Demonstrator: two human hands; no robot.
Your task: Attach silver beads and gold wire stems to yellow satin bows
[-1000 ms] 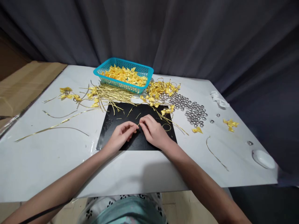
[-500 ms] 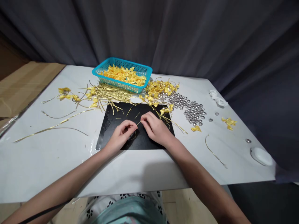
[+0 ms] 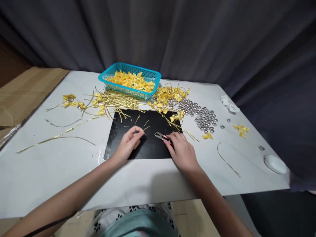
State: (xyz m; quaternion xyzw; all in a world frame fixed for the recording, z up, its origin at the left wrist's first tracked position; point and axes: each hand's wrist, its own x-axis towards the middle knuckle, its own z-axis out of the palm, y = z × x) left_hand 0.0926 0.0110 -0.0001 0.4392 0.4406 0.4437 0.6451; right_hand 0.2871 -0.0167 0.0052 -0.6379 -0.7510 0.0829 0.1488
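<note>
My left hand is closed in a pinch over the black mat, and a short end of gold cord shows at its fingertips. Most of that cord is hidden by the fingers. On the mat's right side, my right hand grips a pair of thread snips. Their pointed blades are apart and aim left, toward my left hand, without touching it. Short cord clippings lie on the mat near its top.
Behind the mat stands a blue basket of yellow bows, with a bundle of gold cords before it. To the right lie corded yellow bows, silver beads, a loose cord and a white oval object.
My right hand has let go of the cord, moved right and taken hold of the thread snips. My left hand keeps its pinch and has shifted only slightly.
</note>
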